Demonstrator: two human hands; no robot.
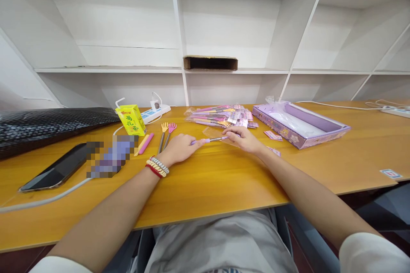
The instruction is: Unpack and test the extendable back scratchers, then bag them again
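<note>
Both hands hold one slim rod with a purple handle (208, 140), lying nearly level between them just above the wooden table. My left hand (181, 149) is closed round the left end of the handle. Closed at the metal shaft end is my right hand (243, 138); its fingers hide the rod's tip. A clear plastic bag (210, 132) lies just behind the rod. Beside my left hand are two small back scratchers, one with a yellow head (164, 127) and one with a pink head (172, 127). Yellow and pink tubes (146, 143) lie left of them.
Several bagged back scratchers (221, 115) form a pile at the back. A purple box (299, 136) holding clear plastic stands at the right, near small pink cards (273, 135). To the left are a yellow drink carton (131, 120), a power strip (156, 113) and a phone (57, 168).
</note>
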